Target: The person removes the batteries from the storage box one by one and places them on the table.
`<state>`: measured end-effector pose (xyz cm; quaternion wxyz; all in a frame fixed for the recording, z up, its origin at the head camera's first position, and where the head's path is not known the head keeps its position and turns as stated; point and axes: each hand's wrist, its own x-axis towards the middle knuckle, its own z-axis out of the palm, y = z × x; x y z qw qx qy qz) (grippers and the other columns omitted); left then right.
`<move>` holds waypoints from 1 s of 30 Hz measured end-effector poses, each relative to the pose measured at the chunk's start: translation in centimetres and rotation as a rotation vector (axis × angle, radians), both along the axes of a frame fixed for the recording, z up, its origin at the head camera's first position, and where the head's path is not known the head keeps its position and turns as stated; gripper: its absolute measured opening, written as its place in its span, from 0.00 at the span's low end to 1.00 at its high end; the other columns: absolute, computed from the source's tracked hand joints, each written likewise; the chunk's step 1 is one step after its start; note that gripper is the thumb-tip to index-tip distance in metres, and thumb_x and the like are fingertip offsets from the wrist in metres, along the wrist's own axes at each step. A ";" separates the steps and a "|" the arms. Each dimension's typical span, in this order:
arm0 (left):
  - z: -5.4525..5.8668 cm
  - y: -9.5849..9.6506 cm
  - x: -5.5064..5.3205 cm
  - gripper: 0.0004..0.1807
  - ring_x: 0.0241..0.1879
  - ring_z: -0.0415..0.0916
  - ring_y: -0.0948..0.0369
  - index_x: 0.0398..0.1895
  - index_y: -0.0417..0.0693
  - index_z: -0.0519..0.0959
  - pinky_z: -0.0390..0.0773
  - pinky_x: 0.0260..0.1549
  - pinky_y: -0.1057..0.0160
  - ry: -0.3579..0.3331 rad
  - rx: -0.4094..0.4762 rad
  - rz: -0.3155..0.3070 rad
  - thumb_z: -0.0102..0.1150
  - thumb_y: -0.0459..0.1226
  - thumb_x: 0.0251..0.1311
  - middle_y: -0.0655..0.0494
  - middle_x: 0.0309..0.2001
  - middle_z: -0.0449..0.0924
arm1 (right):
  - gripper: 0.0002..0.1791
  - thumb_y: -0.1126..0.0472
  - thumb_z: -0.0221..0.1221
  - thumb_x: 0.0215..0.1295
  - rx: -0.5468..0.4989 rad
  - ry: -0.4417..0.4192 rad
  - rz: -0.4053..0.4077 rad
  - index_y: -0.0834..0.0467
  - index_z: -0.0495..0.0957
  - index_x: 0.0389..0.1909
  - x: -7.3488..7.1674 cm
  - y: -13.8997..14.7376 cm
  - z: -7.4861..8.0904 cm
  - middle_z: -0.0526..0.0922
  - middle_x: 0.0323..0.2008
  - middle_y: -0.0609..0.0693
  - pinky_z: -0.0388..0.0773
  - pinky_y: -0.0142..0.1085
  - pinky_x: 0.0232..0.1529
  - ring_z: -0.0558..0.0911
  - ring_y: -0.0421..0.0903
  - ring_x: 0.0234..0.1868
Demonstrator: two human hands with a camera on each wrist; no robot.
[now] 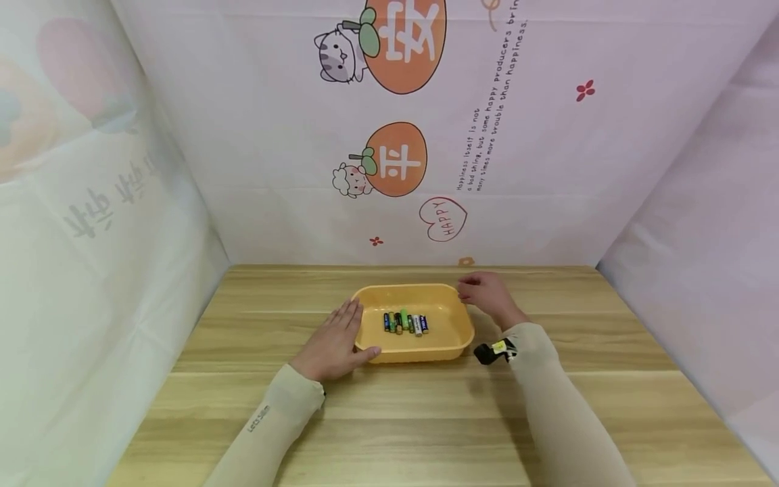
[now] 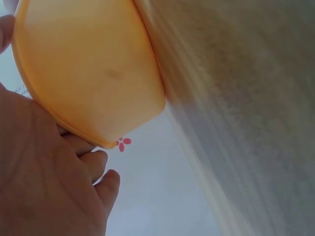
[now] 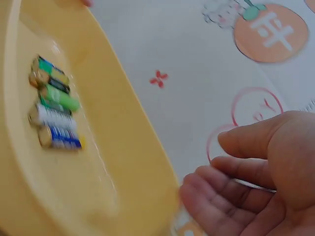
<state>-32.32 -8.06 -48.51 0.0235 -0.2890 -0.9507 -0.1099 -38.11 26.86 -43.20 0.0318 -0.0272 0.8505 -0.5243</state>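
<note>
A yellow plastic tray [image 1: 420, 355] with rounded corners holds a row of several small batteries [image 1: 404, 320], coloured green, blue, white and dark. My left hand [image 1: 331, 346] rests at the tray's left end, fingers stretched along the rim and thumb on the front left corner. In the left wrist view, the fingers of that hand [image 2: 44, 172] lie against the tray's edge. Beside the back right corner is my right hand [image 1: 489, 297], its fingers loosely bent. The right wrist view shows nothing in that hand [image 3: 246, 189], fingertips right by the rim.
The tray stands on a wood-grain table [image 1: 389, 426]. A white printed cloth [image 1: 274, 169] with cartoon fruit and lettering rises behind the table, and more cloth hangs at both sides. A black strap with a yellow tag [image 1: 496, 350] sits at the right wrist.
</note>
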 end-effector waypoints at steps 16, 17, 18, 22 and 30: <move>-0.4 0.0 0.1 0.54 0.75 0.33 0.52 0.76 0.36 0.44 0.43 0.70 0.53 0.033 0.006 -0.010 0.34 0.70 0.65 0.44 0.77 0.36 | 0.16 0.62 0.60 0.67 0.103 -0.115 0.057 0.69 0.80 0.50 -1.0 -5.3 -1.2 0.81 0.44 0.67 0.82 0.44 0.41 0.82 0.50 0.35; -0.4 0.0 0.2 0.54 0.75 0.33 0.52 0.77 0.36 0.44 0.43 0.70 0.53 0.031 0.000 -0.008 0.33 0.70 0.64 0.44 0.77 0.36 | 0.16 0.62 0.60 0.67 0.117 -0.123 0.061 0.69 0.80 0.50 -1.1 -5.5 -1.6 0.82 0.42 0.65 0.82 0.43 0.40 0.81 0.49 0.34; -0.4 0.0 0.2 0.54 0.75 0.33 0.52 0.77 0.36 0.44 0.43 0.70 0.53 0.029 -0.006 -0.007 0.32 0.70 0.64 0.44 0.77 0.36 | 0.15 0.62 0.60 0.68 0.126 -0.132 0.066 0.68 0.80 0.50 -1.1 -5.7 -1.9 0.82 0.39 0.64 0.82 0.43 0.39 0.80 0.49 0.31; -0.2 0.0 0.4 0.55 0.75 0.32 0.52 0.77 0.37 0.42 0.41 0.70 0.53 0.016 -0.022 0.001 0.29 0.72 0.63 0.44 0.77 0.35 | 0.14 0.61 0.59 0.68 0.188 -0.145 0.099 0.69 0.81 0.44 -1.0 -6.2 -2.5 0.80 0.28 0.58 0.80 0.40 0.32 0.77 0.48 0.26; -0.2 0.2 0.4 0.54 0.75 0.33 0.52 0.76 0.36 0.44 0.41 0.70 0.53 0.032 -0.016 0.001 0.31 0.70 0.64 0.44 0.77 0.36 | 0.14 0.59 0.59 0.69 0.303 -0.134 0.086 0.61 0.78 0.24 -1.3 -6.4 -3.7 0.75 0.17 0.51 0.73 0.36 0.21 0.70 0.42 0.16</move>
